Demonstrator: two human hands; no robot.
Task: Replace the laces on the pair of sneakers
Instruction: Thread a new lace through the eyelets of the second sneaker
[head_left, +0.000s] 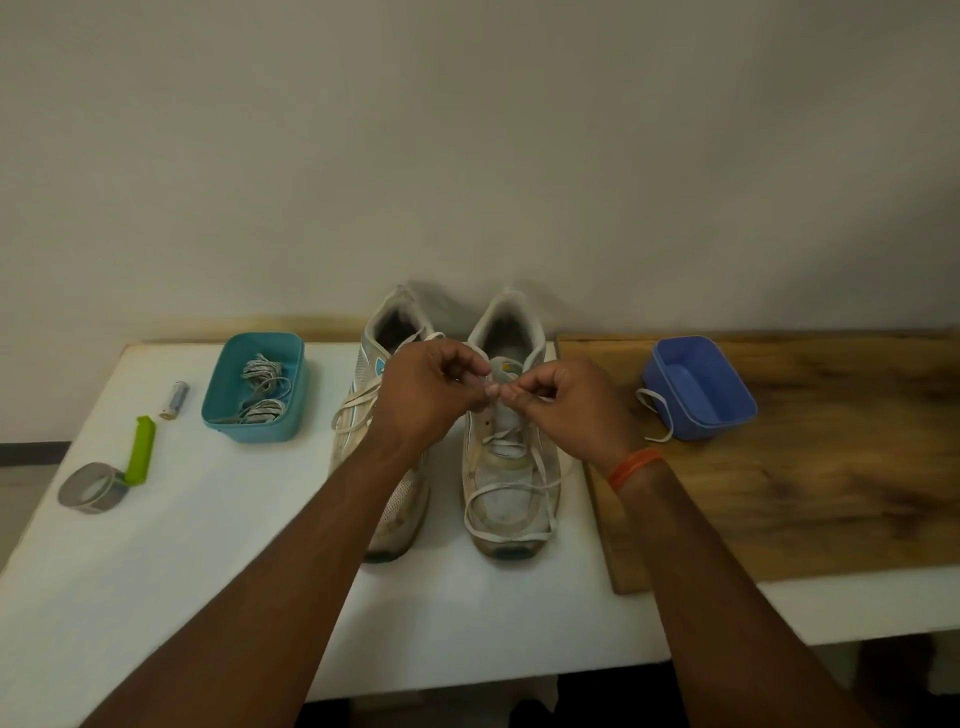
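- The right sneaker (511, 457) is the one being worked on; it stands on the white desk (218, 545) with its toe toward the near edge, just beside the left sneaker (387, 441).
- Its old white lace (506, 491) is already loose: slack loops are seen over the toe, and only the lower eyelets are crossed.
- The left hand (428, 397) and the right hand (563, 410) are held together above the tongue, fingers curled, and each one pinches the lace near the top eyelets.
- The step in hand is judged to be the pulling out of the old lace from the right sneaker, not yet finished.
- For the next move, the lace has to be drawn out of the remaining eyelets one by one, and the shoe may need to be held down so that it is not lifted.
- The left sneaker is laced, with its ends untied and lying loose.
- At the left, a teal box (254, 387) with patterned laces (262, 389) inside is placed; these are probably the new ones.
- At the right, a blue box (698, 387) stands on a wooden board (831, 467), with a white lace end (655, 415) lying against it.
- Far left, a battery (174, 400), a green clip (140, 449) and a roll of grey tape (91, 488) are lying.
- A blue mark is seen on the side of the left sneaker, but no brand or writing can be read anywhere.
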